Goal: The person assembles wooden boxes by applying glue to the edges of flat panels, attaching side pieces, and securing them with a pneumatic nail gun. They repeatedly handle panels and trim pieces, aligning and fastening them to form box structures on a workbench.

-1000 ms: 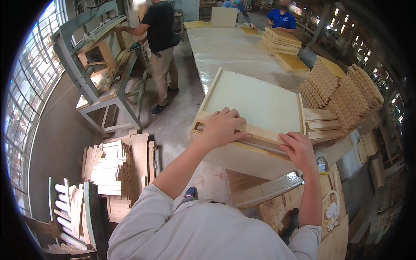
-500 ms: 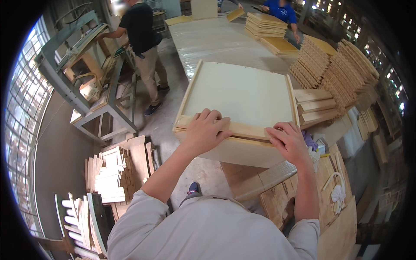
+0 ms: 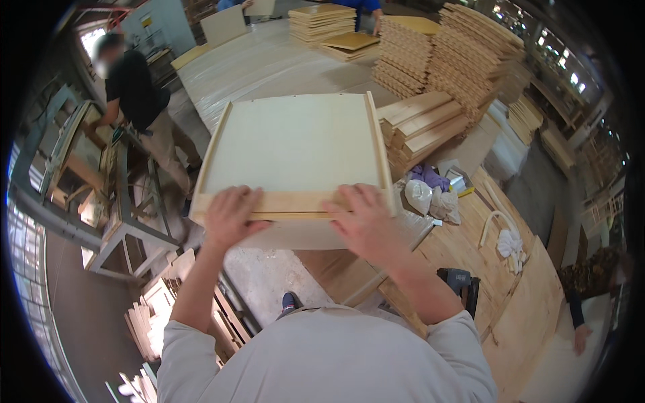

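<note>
Pale wood makes up the panelled box (image 3: 289,148) at the near end of the plastic-covered worktop (image 3: 269,60), straight in front of the person I'm watching. Both hands are half open: the left hand (image 3: 233,216) lays its fingers over the near strip (image 3: 294,201), and the right hand (image 3: 365,220), blurred, lies at that strip's other end. Whether either grips it, I can't tell. Planks (image 3: 424,127) are stacked just beside the box's right edge.
</note>
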`<action>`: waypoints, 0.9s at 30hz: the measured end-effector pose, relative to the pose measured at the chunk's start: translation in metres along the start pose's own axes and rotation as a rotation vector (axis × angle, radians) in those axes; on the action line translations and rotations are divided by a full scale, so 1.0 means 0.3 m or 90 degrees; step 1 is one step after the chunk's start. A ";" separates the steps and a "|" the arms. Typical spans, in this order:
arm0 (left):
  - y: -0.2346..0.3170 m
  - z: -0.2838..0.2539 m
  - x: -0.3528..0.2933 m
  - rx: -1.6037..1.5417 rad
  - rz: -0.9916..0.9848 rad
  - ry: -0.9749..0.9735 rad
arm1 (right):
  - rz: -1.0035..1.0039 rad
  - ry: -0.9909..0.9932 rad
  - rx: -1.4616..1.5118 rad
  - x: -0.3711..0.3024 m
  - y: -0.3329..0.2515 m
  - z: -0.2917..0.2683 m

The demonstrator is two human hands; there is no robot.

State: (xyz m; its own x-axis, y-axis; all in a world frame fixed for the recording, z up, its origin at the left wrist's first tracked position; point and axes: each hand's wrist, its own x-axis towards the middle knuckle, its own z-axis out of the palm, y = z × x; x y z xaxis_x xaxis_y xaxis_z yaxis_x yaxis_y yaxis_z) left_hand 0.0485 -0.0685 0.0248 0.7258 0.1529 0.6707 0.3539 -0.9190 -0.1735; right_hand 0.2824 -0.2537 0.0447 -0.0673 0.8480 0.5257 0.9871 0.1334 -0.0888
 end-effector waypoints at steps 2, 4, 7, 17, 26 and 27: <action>-0.177 0.019 -0.029 -0.013 0.054 0.028 | 0.016 0.002 0.075 0.034 -0.106 0.029; -0.328 0.010 -0.040 -0.032 0.084 -0.048 | -0.050 0.000 0.247 0.021 -0.190 0.024; -0.379 0.001 -0.064 -0.008 0.038 -0.120 | -0.011 0.104 0.282 -0.098 -0.129 -0.034; 0.148 0.012 0.118 -0.142 0.077 -0.182 | 0.896 0.072 -0.093 -1.100 0.147 -0.077; 0.109 0.044 0.121 -0.215 0.141 -0.041 | 0.986 -0.131 -0.109 -1.073 0.067 0.020; 0.111 0.050 0.122 -0.223 0.143 -0.037 | 0.999 -0.134 -0.114 -1.076 0.083 0.021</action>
State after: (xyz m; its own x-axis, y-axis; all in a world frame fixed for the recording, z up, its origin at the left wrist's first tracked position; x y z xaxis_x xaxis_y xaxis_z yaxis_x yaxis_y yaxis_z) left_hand 0.0957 -0.0880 0.0327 0.7979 -0.0538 0.6004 -0.0311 -0.9984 -0.0481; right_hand 0.3277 -0.5208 -0.1325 0.9848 0.1343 -0.1103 0.0956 -0.9487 -0.3013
